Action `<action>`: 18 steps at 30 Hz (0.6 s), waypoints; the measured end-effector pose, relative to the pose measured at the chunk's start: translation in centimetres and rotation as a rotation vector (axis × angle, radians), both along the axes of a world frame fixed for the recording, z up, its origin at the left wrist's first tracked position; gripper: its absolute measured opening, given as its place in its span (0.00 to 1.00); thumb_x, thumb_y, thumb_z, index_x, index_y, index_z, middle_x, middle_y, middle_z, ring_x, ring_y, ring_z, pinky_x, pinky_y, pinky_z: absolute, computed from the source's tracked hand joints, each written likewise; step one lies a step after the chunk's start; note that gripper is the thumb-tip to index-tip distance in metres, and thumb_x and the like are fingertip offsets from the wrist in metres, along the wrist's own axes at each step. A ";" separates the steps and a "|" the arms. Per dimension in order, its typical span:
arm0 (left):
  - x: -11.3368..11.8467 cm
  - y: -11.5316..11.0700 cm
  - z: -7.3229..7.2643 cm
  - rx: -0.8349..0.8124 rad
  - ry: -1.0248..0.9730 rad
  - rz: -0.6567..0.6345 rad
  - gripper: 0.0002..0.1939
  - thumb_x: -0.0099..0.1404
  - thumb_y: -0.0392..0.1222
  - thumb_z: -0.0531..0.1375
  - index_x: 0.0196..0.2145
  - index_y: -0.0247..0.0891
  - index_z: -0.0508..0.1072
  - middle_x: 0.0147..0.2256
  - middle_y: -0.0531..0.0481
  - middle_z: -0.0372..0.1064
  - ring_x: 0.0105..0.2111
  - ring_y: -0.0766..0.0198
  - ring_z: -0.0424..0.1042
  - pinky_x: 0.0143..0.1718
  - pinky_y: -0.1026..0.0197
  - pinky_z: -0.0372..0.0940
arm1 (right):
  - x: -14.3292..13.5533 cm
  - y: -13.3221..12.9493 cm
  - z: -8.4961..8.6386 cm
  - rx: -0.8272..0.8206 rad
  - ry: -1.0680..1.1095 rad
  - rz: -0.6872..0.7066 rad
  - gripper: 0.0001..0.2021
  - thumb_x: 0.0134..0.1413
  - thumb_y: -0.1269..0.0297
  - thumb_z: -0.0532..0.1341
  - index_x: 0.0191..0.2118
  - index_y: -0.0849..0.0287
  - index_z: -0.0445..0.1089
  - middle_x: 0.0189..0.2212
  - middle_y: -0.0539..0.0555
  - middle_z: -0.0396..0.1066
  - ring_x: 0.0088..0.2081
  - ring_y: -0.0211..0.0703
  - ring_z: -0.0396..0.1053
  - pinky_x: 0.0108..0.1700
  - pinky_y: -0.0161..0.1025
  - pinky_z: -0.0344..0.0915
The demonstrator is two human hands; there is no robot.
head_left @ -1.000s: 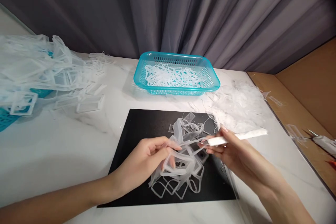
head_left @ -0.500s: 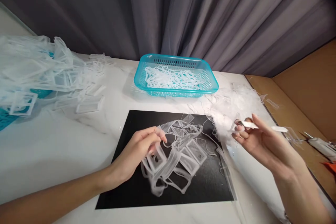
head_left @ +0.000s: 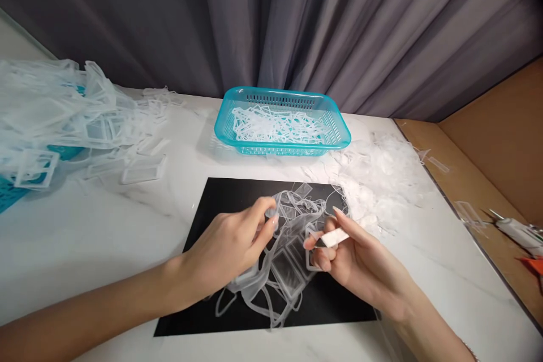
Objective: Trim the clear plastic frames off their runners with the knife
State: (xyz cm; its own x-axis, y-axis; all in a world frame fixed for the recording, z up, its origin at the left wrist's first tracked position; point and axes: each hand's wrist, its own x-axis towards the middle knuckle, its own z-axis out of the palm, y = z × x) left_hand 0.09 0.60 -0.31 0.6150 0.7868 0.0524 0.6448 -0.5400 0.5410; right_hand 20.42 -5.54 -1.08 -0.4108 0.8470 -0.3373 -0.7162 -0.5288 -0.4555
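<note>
A tangle of translucent frames and thin strips [head_left: 288,266] lies on the black mat [head_left: 331,305]. My left hand [head_left: 237,243] is over the tangle's left side, thumb and fingers pinching a bit of the clear material. At the tangle's right side is my right hand [head_left: 360,254], its fingers curled around a white-handled blade [head_left: 333,237] whose dark tip points left. A small clear frame [head_left: 313,257] hangs at its fingertips; whether they grip it is hard to tell.
Behind the mat stands a blue basket [head_left: 284,150] holding thin white frames. Translucent pieces [head_left: 97,107] are heaped at the left over blue baskets. Clear scraps [head_left: 382,164] lie at the right, near a white-handled tool [head_left: 517,236].
My right hand has moved left with the blade, from beside the mat to over the tangle. My left hand has shifted slightly right and up. The tangle's lower part has changed shape.
</note>
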 end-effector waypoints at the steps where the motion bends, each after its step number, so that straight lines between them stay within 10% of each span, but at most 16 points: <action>1: 0.1 0.3 0.5 0.069 0.012 -0.013 0.15 0.66 0.41 0.48 0.49 0.37 0.61 0.30 0.51 0.65 0.27 0.66 0.64 0.29 0.63 0.58 | -0.1 0.0 0.1 0.001 0.001 0.009 0.15 0.61 0.56 0.53 0.29 0.60 0.68 0.32 0.58 0.74 0.28 0.37 0.71 0.39 0.34 0.62; 6: 1.1 0.6 2.8 -0.119 -0.035 -0.232 0.19 0.60 0.39 0.56 0.50 0.48 0.67 0.55 0.49 0.60 0.56 0.51 0.54 0.53 0.49 0.51 | -0.4 -0.1 0.1 -0.027 -0.040 0.018 0.15 0.59 0.52 0.53 0.30 0.57 0.67 0.27 0.52 0.74 0.26 0.37 0.69 0.34 0.34 0.62; 18: 1.7 0.3 4.0 -0.941 -0.287 -0.002 0.08 0.61 0.44 0.56 0.32 0.39 0.72 0.32 0.52 0.75 0.37 0.61 0.71 0.43 0.59 0.60 | 0.5 0.1 0.2 -0.042 -0.233 -0.045 0.13 0.55 0.54 0.59 0.29 0.59 0.67 0.33 0.55 0.75 0.37 0.43 0.72 0.45 0.40 0.62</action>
State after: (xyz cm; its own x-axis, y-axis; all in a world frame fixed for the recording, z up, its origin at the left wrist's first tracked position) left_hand 1.74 0.93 3.65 0.6785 0.5828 -0.4472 0.4212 0.1902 0.8868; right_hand 20.93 -5.45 -0.87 -0.2798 0.8461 -0.4536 -0.6177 -0.5204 -0.5896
